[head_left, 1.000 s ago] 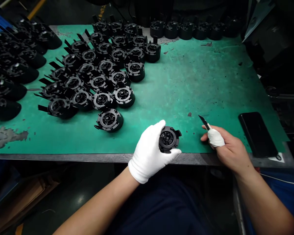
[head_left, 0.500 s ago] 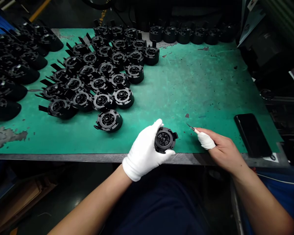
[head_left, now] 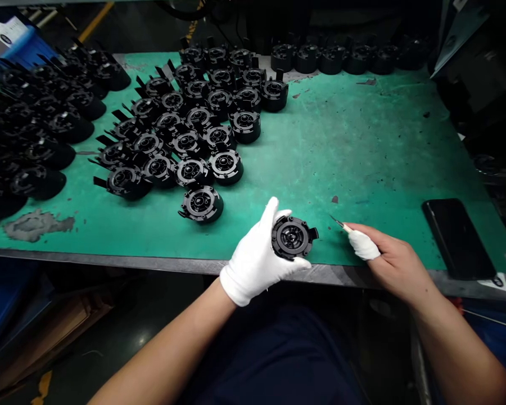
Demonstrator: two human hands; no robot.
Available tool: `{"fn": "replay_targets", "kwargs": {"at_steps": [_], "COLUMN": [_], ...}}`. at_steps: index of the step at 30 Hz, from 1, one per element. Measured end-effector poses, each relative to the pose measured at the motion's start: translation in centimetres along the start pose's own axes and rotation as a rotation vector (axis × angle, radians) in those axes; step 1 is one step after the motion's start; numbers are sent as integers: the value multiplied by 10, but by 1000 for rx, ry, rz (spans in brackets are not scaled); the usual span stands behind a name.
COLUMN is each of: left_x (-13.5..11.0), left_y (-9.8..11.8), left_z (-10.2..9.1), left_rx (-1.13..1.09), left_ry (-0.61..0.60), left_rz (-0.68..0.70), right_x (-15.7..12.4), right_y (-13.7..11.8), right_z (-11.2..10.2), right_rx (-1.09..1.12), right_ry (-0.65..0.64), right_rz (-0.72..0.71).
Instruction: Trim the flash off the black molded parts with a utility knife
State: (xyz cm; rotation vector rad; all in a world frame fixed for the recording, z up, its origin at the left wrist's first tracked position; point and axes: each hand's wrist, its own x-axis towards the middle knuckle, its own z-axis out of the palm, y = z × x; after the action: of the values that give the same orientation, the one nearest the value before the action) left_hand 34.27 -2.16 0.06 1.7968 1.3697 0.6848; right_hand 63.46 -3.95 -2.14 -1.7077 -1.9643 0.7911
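Note:
My left hand [head_left: 257,256], in a white glove, is closed around a round black plastic housing [head_left: 294,237] near the table's front edge. The housing's ribbed face points up, and a tab sticks out on its right. To the right, my right hand [head_left: 394,259] grips a craft knife [head_left: 341,224] with a thin blade and a pale handle. A white wrap covers the thumb of that hand. The blade points up and left, apart from the housing. Another black housing [head_left: 201,203] stands on the table just left of my gloved hand.
Several rows of similar black housings [head_left: 185,143] stand on the green tabletop [head_left: 346,135], with another group [head_left: 46,152] at the far left and a line [head_left: 333,59] along the back. A black phone [head_left: 459,239] lies near the right front corner. A blue bin [head_left: 25,50] sits back left.
The whole view has shifted, so the table and both hands appear farther right. The housing in my left hand has turned slightly face up; both grips are unchanged.

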Motion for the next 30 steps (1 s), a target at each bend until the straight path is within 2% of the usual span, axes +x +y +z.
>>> {"fn": "replay_targets", "kwargs": {"at_steps": [8, 13, 15, 17, 21, 25, 30], "left_x": [0, -2, -4, -5, -2, 1, 2], "left_y": [-2, -9, -13, -15, -14, -12, -12], "left_z": [-1, -35, -47, -52, -34, -10, -5], "left_rx": [-9, -41, -49, -32, 40, 75, 137], "left_ry": [-13, -116, -144, -136, -22, 106, 162], "left_rz": [26, 60, 89, 97, 109, 143, 175], "right_x": [-2, -3, -2, -1, 5, 11, 11], "right_y": [-1, -2, -13, -29, -61, -75, -83], "right_z": [0, -1, 0, 0, 3, 3, -1], "right_rx": [-19, -42, -58, -69, -164, -343, -513], "right_ry": [5, -39, -71, -94, -138, -167, -162], "right_rz": [-9, -23, -54, -113, -233, -306, -303]}}
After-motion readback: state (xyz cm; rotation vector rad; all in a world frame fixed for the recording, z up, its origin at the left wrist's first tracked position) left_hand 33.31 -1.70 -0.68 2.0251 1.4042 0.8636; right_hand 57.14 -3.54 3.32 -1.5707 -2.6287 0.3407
